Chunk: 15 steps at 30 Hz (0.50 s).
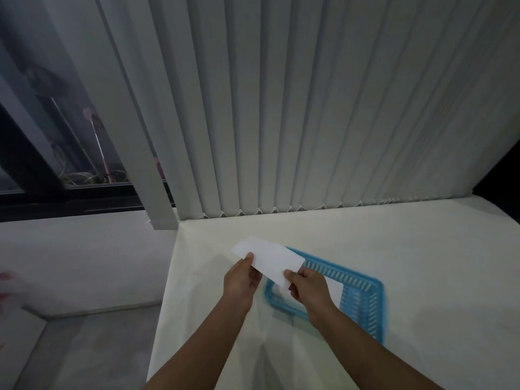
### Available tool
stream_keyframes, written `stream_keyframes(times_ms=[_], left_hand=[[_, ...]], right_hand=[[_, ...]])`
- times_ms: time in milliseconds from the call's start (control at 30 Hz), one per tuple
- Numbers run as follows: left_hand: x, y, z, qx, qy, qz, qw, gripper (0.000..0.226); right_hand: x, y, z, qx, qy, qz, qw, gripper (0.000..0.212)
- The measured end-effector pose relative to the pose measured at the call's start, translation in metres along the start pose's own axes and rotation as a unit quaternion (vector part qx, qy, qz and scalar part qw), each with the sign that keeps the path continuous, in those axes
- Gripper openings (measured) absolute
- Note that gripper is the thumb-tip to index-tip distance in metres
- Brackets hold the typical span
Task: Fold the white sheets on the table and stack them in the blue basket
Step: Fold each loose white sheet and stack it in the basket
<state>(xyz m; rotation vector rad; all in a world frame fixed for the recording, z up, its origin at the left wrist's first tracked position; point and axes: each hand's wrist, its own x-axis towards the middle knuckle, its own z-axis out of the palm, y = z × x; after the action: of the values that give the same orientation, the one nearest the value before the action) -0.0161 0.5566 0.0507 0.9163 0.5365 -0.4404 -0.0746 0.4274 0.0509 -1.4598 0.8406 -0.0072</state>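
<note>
1. Folded white sheet [267, 260] is held in the air over the near-left corner of the blue basket [363, 294]; long axis runs far-left to near-right.
2. Left hand [243, 280] pinches the sheet's near long edge toward its left end; right hand [308, 288] pinches its near-right end.
3. Another white sheet [333, 291] lies flat inside the basket.
4. Basket sits near the table's [422, 249] left edge; bare cloth to the right and behind, up to the vertical blinds [309, 108].

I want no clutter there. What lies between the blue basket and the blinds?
Only bare table shows between the blue basket and the blinds in the head view.
</note>
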Motion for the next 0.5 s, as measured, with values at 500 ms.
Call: stream_keyframes(times_ms=[500], left_hand=[[0.007,-0.034,-0.003,0.458,0.004,0.142,0.878,0.023]], right_hand=[[0.013,0.040,-0.088,-0.032,0.138,-0.046,0.989,0.016]])
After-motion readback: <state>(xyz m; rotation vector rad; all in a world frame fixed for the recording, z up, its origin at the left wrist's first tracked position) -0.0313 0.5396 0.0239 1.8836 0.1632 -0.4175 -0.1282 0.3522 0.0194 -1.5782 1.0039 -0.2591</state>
